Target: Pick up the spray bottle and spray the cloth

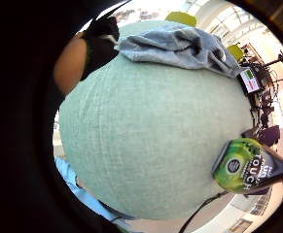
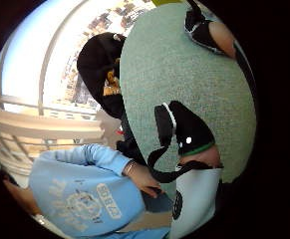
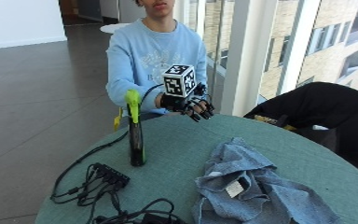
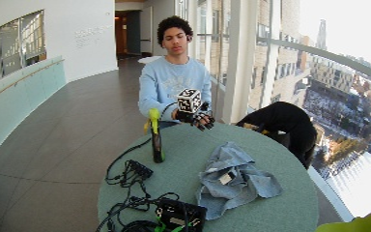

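Observation:
A dark spray bottle (image 3: 135,135) with a yellow-green trigger head stands upright on the round green table (image 3: 173,149), near its left edge. A crumpled blue-grey cloth (image 3: 253,186) lies on the table to the bottle's right, nearer the camera. My gloved right hand (image 3: 188,103) hovers above the far edge of the table, palm down, fingers relaxed and holding nothing. It is behind and to the right of the bottle, apart from it. In the little finger side palm view the bottle (image 1: 250,165) stands at the table's edge and the cloth (image 1: 180,48) lies across from it.
A black power strip (image 3: 107,175) and tangled black cables (image 3: 135,212) lie on the table in front of the bottle. A black jacket (image 3: 319,109) hangs over a chair at the far right. My bare left hand (image 2: 147,179) rests below the table's edge.

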